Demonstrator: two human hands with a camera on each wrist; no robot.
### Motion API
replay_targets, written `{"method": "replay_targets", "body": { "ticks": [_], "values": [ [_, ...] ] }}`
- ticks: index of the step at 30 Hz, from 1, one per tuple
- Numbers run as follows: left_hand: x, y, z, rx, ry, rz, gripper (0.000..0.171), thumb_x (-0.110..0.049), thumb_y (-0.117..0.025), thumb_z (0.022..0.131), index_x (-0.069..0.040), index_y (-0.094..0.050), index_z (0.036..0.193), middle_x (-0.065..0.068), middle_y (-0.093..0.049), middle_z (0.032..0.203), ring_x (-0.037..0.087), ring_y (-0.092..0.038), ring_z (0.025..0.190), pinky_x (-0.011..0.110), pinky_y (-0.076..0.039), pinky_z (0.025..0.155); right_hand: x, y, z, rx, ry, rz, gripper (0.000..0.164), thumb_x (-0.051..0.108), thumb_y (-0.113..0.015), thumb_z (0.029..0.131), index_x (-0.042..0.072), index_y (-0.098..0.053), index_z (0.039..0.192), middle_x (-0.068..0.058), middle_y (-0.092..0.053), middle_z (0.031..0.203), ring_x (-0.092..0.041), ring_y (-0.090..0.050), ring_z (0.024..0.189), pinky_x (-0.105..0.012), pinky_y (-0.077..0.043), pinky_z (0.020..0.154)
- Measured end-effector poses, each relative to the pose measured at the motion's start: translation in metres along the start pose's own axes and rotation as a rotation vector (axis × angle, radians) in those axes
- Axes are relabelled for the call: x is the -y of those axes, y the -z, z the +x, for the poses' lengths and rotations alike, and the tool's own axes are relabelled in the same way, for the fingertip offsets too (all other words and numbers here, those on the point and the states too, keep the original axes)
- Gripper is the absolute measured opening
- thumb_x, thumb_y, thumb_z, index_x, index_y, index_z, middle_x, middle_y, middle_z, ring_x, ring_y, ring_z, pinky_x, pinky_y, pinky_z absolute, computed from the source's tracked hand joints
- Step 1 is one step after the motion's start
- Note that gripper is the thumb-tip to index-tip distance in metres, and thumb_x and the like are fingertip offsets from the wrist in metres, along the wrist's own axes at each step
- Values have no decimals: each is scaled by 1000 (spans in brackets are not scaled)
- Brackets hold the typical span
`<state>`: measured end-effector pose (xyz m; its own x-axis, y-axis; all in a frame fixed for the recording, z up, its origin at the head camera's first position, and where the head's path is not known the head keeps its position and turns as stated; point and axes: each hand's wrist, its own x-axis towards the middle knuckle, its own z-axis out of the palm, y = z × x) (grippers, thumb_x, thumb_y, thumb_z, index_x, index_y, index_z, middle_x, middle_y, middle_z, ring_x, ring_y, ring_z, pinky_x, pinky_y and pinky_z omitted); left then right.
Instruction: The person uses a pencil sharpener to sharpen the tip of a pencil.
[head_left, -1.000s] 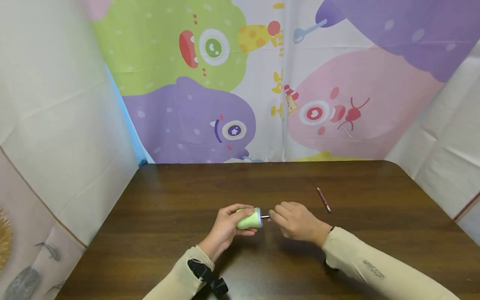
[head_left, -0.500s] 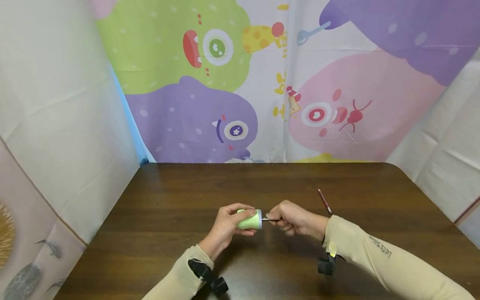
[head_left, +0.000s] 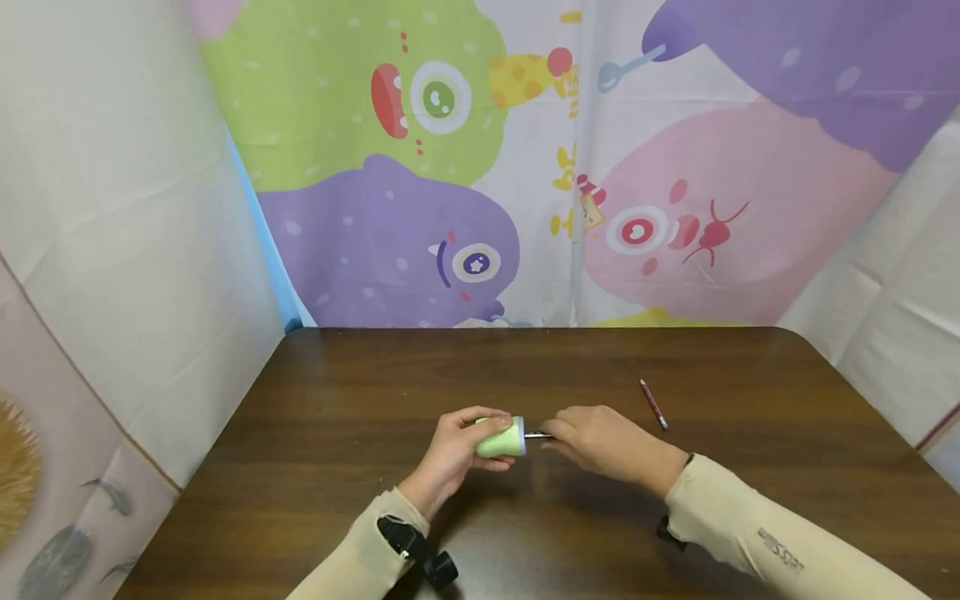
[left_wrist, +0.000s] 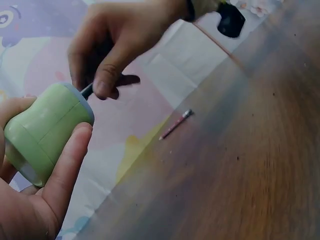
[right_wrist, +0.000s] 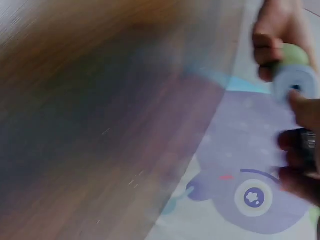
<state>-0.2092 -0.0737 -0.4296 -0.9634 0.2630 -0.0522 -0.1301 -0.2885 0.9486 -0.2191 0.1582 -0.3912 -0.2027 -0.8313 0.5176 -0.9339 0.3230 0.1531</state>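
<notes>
My left hand [head_left: 450,450] grips a light green, waisted body [head_left: 495,439] with a pale blue end face [right_wrist: 292,80], its thumb laid along the side. A thin dark, shiny rod [head_left: 537,435] comes out of the middle of that end face. To the right, my right hand [head_left: 600,442] pinches the rod between thumb and fingers, close to the end face. In the left wrist view a dark piece [left_wrist: 131,79] sticks out past the right thumb. The right wrist view is blurred; something black with pale marks [right_wrist: 309,142] lies among the fingers. Both hands are over the table.
A dark red pencil [head_left: 653,405] with a pale end lies on the brown wooden table [head_left: 375,375], behind the right wrist. Behind the table hangs a curtain with cartoon monsters [head_left: 390,233]. White cloth walls [head_left: 127,208] stand at both sides.
My right hand turns at the wrist: palm side showing half a second ago, back of the hand up now. The left hand and the green body stay in place.
</notes>
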Motion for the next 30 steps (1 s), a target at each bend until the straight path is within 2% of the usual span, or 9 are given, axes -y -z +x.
{"method": "replay_targets", "body": {
  "ticks": [5,10,13,16,20,23,26,28,30],
  "values": [
    [0,-3,-3,-3,0,-33,19,-6,-70,89,6,-70,104,17,-64,86,27,-69,59,35,-63,55,-3,-14,-5,-228,188,-226,25,8,-43,105,-2,-63,93,-4,-54,76,-14,-50,59,-21,-47,44],
    [1,-7,-4,8,-14,-46,18,-4,-70,89,6,-71,104,17,-64,87,27,-70,60,36,-63,57,2,-26,-5,-325,58,-101,18,5,-50,100,1,-63,87,-1,-51,68,-10,-44,53,-18,-40,39],
    [2,-7,-4,-7,-16,-37,17,-4,-70,88,6,-72,102,18,-63,87,27,-69,59,35,-63,55,9,-27,-3,-258,-197,167,10,1,-64,92,0,-68,82,1,-61,68,-4,-48,54,-17,-43,43],
    [3,-7,-3,-19,-8,-16,18,-3,-71,88,8,-71,102,18,-64,88,27,-69,58,34,-63,54,13,-21,2,-103,-578,544,6,-1,-69,83,-3,-73,78,0,-64,67,-3,-48,55,-18,-43,46],
    [5,-8,-3,-1,-14,23,23,-3,-72,87,12,-69,103,17,-65,89,26,-69,59,34,-62,53,6,-11,8,142,-1092,1125,19,5,-61,86,-6,-66,71,4,-44,51,-5,-30,45,-18,-24,39],
    [7,-9,-3,22,-33,54,29,-3,-73,85,17,-66,106,15,-67,87,25,-69,60,35,-62,52,-2,-8,8,310,-1301,1422,23,8,-54,91,1,-58,70,8,-29,48,-3,-20,41,-16,-14,38],
    [9,-10,-4,33,-40,82,32,-2,-74,85,18,-64,107,13,-67,85,23,-69,60,34,-62,52,-6,-8,4,412,-1278,1472,24,10,-50,95,3,-56,73,8,-28,49,-2,-20,41,-15,-15,38],
    [9,-10,-4,35,-33,91,31,-2,-74,85,18,-65,107,13,-67,83,23,-69,59,34,-62,51,-5,-7,2,394,-1173,1360,25,12,-54,95,-3,-59,74,7,-32,50,-3,-23,41,-17,-19,38],
    [8,-9,-3,35,-27,93,31,-4,-73,85,17,-65,107,13,-67,81,23,-68,57,33,-62,51,-1,-5,0,333,-1001,1136,24,14,-60,94,-3,-65,78,5,-42,51,-4,-30,43,-18,-26,39]
  ]
}}
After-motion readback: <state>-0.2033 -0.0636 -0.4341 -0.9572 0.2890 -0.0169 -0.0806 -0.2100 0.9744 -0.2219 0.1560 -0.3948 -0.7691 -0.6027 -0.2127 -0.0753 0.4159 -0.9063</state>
